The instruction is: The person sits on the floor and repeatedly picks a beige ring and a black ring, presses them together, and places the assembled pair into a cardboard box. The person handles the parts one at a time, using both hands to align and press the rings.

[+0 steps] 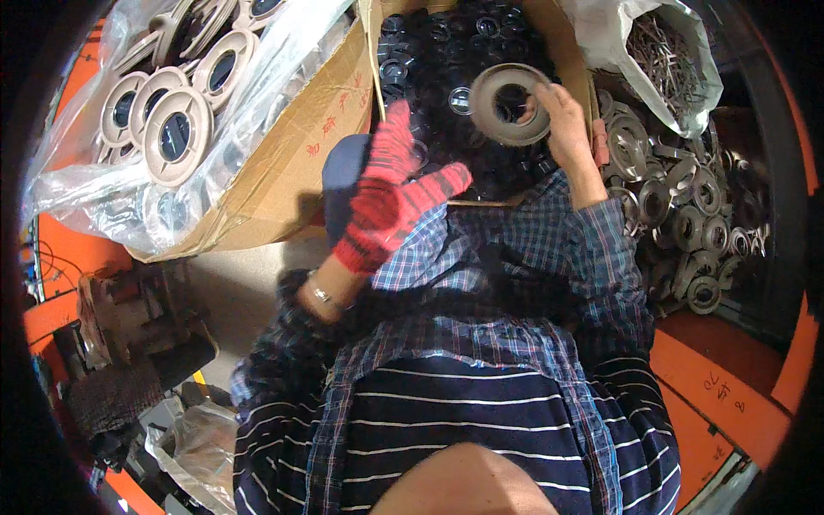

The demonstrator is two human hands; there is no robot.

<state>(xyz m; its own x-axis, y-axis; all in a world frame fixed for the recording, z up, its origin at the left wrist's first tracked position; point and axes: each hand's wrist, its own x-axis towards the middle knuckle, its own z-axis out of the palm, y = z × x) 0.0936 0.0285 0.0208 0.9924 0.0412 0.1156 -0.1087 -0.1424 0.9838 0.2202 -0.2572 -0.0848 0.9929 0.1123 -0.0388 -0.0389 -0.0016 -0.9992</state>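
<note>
My right hand (568, 124), bare, grips the right side of a beige ring (482, 107) with a wide round opening. Some of its fingers show through the opening. The ring is above a cardboard box (375, 73) filled with small black round plastic parts (438, 43). My left hand (386, 202), in a red and dark striped knit glove, hangs over the near left corner of that box. Its fingers point forward, the thumb is spread to the right, and nothing is in it.
At the left, a plastic-lined cardboard carton (322, 137) holds several beige rings with black centres (178, 137). Plain beige rings (661, 202) are heaped at the right, below a white bag (706, 86) of thin metal strips. An orange frame (721, 386) stands at the lower right.
</note>
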